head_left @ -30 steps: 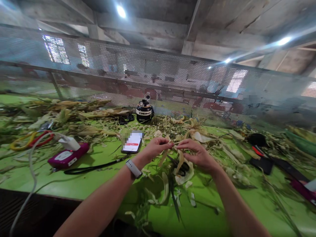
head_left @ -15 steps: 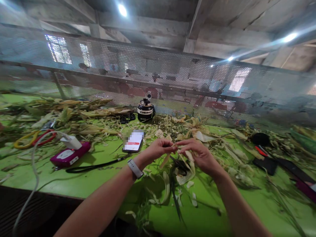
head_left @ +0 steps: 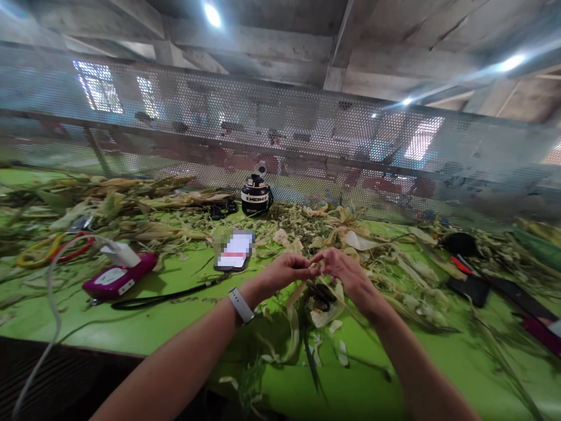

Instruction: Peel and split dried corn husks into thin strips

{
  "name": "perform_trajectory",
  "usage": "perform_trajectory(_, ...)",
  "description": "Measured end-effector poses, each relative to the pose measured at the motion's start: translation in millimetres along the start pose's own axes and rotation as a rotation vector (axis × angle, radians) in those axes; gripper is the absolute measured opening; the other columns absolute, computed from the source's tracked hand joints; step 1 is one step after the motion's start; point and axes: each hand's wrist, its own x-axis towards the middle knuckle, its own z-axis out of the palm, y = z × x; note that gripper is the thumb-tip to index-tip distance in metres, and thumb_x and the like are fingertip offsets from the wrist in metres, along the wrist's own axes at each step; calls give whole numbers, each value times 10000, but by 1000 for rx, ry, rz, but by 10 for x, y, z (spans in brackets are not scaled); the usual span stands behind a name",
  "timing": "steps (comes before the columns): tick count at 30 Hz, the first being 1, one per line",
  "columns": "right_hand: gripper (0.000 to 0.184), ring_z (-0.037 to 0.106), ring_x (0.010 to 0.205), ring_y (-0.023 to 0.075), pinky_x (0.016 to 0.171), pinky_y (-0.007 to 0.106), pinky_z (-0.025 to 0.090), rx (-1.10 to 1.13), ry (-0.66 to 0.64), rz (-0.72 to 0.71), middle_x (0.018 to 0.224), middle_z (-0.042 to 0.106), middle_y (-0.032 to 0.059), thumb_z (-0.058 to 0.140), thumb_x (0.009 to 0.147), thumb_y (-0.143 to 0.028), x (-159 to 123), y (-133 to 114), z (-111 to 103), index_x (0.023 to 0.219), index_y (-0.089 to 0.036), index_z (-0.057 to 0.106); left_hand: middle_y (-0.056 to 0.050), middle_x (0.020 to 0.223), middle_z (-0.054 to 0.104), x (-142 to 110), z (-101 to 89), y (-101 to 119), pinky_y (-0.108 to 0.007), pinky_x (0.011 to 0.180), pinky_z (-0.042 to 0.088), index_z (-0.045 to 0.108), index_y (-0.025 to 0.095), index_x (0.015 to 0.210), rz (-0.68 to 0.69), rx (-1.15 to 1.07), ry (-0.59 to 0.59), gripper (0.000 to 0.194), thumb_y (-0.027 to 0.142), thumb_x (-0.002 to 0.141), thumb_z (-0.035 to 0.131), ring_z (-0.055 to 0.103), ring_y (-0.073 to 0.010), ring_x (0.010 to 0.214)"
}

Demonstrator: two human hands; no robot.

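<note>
Tipped steeper than half a second ago, the right hand (head_left: 346, 276) has an unclear grip. Nearer than the fingertips, curled scraps (head_left: 293, 334) seem already stripped; between them, pinched by the left hand (head_left: 284, 275), a pale husk piece (head_left: 316, 266) looks unfinished; beyond leftward, heaped husks (head_left: 173, 202) appear unworked.

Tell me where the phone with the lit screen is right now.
In the head view, the phone lies left of centre on the green table, nearer than the black bottle and left of the person's left hand.
</note>
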Motion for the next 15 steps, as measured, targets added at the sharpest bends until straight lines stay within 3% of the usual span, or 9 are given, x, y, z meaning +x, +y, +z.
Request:
perform_trajectory(3,420,446,535,99,534,232,383,-51,67,-62,637,540,-5,456,852,-566,28,46,24,774,-173,580,16,605,562,0,2,8,-223,631,350,657,114,648,-26,-59,-19,380,474,579,759,448,-87,602)
perform_trajectory(7,324,470,460,102,518,232,408,-118,229,-109,527,482,-59,446,892,-480,33,140,29,1005,-188,529,22,581,552,3,3,3,-216,579,314,664,117,658,-10,-6,4,384,488,595,742,417,-79,571)
perform_trajectory(9,282,489,457,108,526,237,420,-177,256,-117,531,498,-58,424,910,-442,29,153,20,1028,-198,502,18,595,568,9,1,-14,-216,580,320,681,123,691,10,1,32,384,492,604,736,429,-81,575)
perform_trajectory(15,198,560,759,179,728,306,420,-634,270,-315,761,622,53,481,893,-311,40,104,5,791,-199,608,-5,631,607,25,-1,-36,-228,587,369,694,127,722,-7,-20,185,439,526,549,754,492,-111,608)
